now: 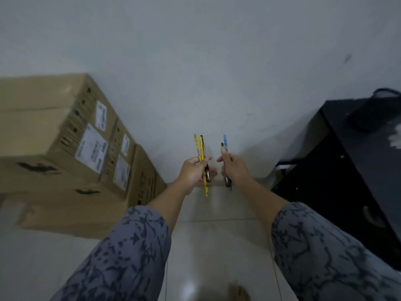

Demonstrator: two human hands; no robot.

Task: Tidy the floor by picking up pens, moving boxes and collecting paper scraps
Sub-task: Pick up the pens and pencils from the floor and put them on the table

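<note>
we hold the pens off the floor, out in front of us near the wall: the yellow pens (201, 153) with a dark one among them are gripped in our left hand (193, 172), and the blue pen (225, 143) with another dark one is pinched in our right hand (233, 168). both fists are curled round their bundles, close together but apart. the pen pickup looks done, we judge. to our left the cardboard boxes (60, 137) sit stacked against the wall, seemingly not yet moved. we see no paper scraps on the tiled floor (212, 246). a black cabinet (347, 181) stands at right.
</note>
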